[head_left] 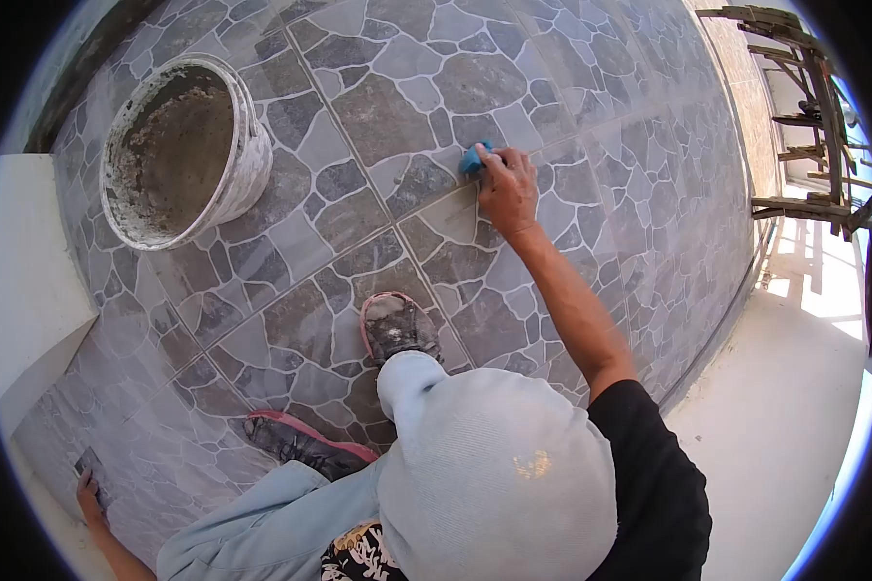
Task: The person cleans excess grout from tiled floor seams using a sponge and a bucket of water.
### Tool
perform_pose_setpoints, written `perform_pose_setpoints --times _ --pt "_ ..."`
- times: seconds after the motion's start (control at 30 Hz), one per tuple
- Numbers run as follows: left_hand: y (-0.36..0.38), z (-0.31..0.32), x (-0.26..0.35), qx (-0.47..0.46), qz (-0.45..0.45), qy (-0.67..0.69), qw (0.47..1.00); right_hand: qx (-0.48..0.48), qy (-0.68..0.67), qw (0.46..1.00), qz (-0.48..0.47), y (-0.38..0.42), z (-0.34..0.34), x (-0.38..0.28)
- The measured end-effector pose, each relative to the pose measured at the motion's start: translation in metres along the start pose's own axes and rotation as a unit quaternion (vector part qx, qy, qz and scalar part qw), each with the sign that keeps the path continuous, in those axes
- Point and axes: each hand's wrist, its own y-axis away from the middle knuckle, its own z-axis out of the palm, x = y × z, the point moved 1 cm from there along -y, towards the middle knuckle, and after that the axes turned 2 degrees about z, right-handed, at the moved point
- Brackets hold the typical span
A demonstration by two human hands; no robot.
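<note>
My right hand (511, 194) reaches forward with its fingers closed round a blue sponge or cloth (475, 158). It presses this against the stone-patterned floor tiles (378, 107), right by a joint between two tiles. At the far lower left, my left hand (89, 492) grips a small, dark, flat scraper (89, 463) low over the floor. Its exact shape is hard to make out at this size. The two hands are wide apart, on either side of my bent legs and shoes.
A dirty white bucket (252, 160) coated with grey residue stands on the tiles ahead to the left. A pale wall corner (39, 281) juts in at the left. Rough wooden scaffolding (824, 126) rises at the far right, beyond the low pale wall (756, 387).
</note>
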Motion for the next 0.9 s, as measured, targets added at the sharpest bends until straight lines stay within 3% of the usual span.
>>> perform_pose_setpoints --times 0.13,0.23,0.27,0.3,0.37,0.43,0.47,0.53,0.6,0.67,0.7,0.77,0.83,0.9 --pt "0.037 0.009 -0.026 0.005 -0.044 -0.152 0.987 0.022 0.174 0.952 0.251 -0.05 -0.017 0.14" --pt "0.042 0.019 -0.021 -0.021 -0.04 -0.168 0.985 0.047 0.186 0.925 0.328 -0.063 -0.002 0.101" --pt "0.028 0.012 -0.025 -0.02 -0.028 -0.158 0.987 0.102 0.141 0.948 0.265 -0.053 0.013 0.071" --pt "0.021 0.019 -0.008 -0.021 -0.016 -0.154 0.988 0.06 0.112 0.967 0.219 -0.043 0.017 0.026" --pt "0.008 0.02 0.017 -0.023 0.008 -0.174 0.984 0.024 -0.001 1.0 0.014 -0.012 0.024 -0.056" --pt "0.0 0.022 0.038 -0.012 0.019 -0.157 0.987 -0.088 -0.108 0.98 -0.139 0.013 0.017 -0.093" --pt "-0.005 0.022 0.051 -0.003 0.026 -0.137 0.99 -0.089 -0.11 0.981 -0.13 0.012 0.013 -0.081" --pt "0.009 0.033 0.063 0.021 0.01 -0.091 0.996 -0.034 -0.042 0.996 -0.073 -0.012 0.002 -0.013" --pt "0.022 0.029 0.056 0.051 -0.01 -0.042 0.998 0.037 0.111 0.991 0.065 -0.048 -0.007 0.081" --pt "0.021 0.023 0.028 -0.005 -0.019 -0.175 0.984 0.014 0.211 0.946 0.246 -0.077 -0.017 0.144" --pt "0.03 0.022 0.024 0.002 -0.024 -0.172 0.985 0.013 0.203 0.949 0.241 -0.087 -0.008 0.141" --pt "0.035 0.037 0.037 -0.082 -0.064 -0.274 0.956 0.048 0.17 0.921 0.348 -0.102 0.005 0.132" --pt "0.019 0.039 0.048 -0.064 -0.054 -0.258 0.963 0.097 0.11 0.966 0.211 -0.091 0.029 0.04" --pt "0.009 0.039 0.069 -0.046 -0.047 -0.25 0.966 0.029 -0.028 0.999 0.005 -0.057 0.039 -0.064"
